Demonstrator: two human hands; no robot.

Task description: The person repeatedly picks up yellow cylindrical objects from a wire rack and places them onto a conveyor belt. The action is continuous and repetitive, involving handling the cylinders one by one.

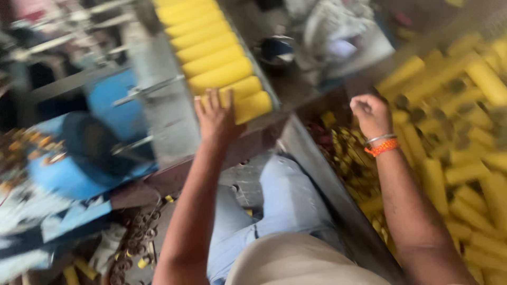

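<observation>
The picture is blurred by motion. My left hand [215, 117] lies flat, fingers spread, on the nearest yellow tubes [248, 100] of a row lined up on a sloping metal tray [158, 111]. My right hand [371, 113] hovers with curled fingers above a bin of loose yellow tubes [465, 158]; whether anything is in it cannot be made out. An orange band and a metal bangle [382, 144] sit on that wrist.
A blue machine body [79, 153] stands at the left. My legs in light jeans [274, 206] are below. A metal wall [322, 179] edges the bin. Cloth and a dark round object [277, 50] lie at the top centre.
</observation>
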